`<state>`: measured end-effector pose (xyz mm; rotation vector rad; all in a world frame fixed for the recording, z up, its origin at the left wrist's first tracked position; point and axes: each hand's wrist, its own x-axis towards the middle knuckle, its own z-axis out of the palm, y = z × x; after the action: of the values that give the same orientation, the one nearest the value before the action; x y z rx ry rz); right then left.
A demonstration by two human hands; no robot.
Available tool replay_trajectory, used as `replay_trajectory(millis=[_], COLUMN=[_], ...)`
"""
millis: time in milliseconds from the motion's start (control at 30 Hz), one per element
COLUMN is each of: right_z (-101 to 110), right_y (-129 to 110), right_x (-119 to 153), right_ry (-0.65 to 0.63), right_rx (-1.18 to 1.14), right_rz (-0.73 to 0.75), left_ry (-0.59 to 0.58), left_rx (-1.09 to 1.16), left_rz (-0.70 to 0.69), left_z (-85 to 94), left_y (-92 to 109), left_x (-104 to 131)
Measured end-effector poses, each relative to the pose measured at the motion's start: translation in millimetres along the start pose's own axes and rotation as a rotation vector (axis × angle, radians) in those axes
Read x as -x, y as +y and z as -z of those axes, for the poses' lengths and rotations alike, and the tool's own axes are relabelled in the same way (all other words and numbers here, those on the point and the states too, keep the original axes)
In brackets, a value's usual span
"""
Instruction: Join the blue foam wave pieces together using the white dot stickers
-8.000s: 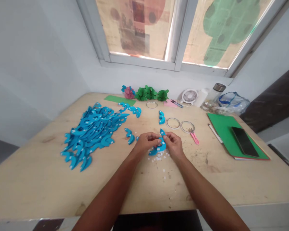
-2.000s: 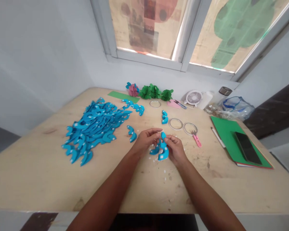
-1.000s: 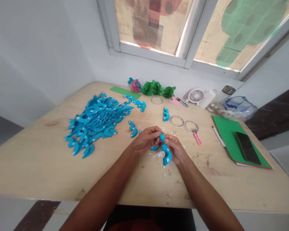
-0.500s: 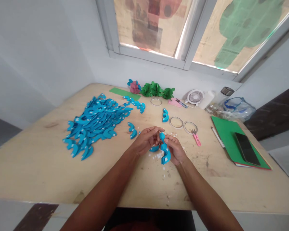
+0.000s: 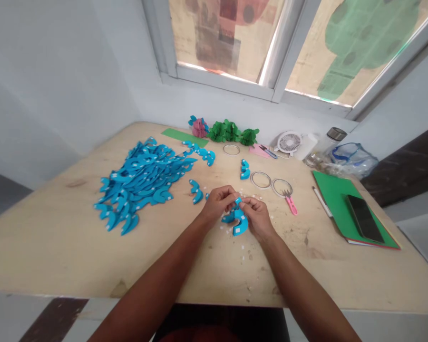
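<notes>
Between my two hands, a curved blue paper piece with small white squares is pinched at its top end. My left hand closes its fingertips on that end from the left. From the right, the thumb and fingers of my right hand grip the same piece. Another blue piece lies just behind and left of it, partly hidden. White paper bits are scattered on the table beneath. To the left of my hands rests a loose blue piece, and beyond it a large heap of blue pieces.
Double rings, pink-handled snips and a pen lie to the right. A phone rests on a green folder. Along the wall stand green paper shapes, a fan and a bottle.
The held blue piece has turned and moved slightly up and left, its lower curve now facing more to the front. Both hands remain pinched on it, their fingertips shifted a little.
</notes>
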<state>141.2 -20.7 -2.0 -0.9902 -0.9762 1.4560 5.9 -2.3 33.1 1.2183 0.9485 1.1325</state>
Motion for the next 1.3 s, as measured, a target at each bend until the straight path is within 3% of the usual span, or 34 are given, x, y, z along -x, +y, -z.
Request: replay_trajectory(millis=[433,733,1100,1200,1300], right_z=[6.9,3.7,3.7,2.4,-0.8], right_y=[1.0,-4.8,-2.3,-2.5,-6.2], right_x=[-7.6,-4.7,-4.1,-3.0,0.6], right_ry=[0.246,0.143,0.193,0.193,0.211], right_rx=[0.084,0.223,0.241,0.273,0.366], right_rz=[0.134,0.136,0.163,0.178,0.236], left_ry=[-0.091,0.204,0.107,0.12,0.21], left_rx=[-0.025,0.082,0.271,0.22,0.121], left_rz=[0.108,0.045,0.283,0.242,0.131], left_z=[-7.5,-5.3,-2.9,-4.9,-7.4], left_y=[-9.4,-5.9,-4.9,-4.7,-4.6], left_x=[0.2,-3.0,-2.3,-1.3,-0.3])
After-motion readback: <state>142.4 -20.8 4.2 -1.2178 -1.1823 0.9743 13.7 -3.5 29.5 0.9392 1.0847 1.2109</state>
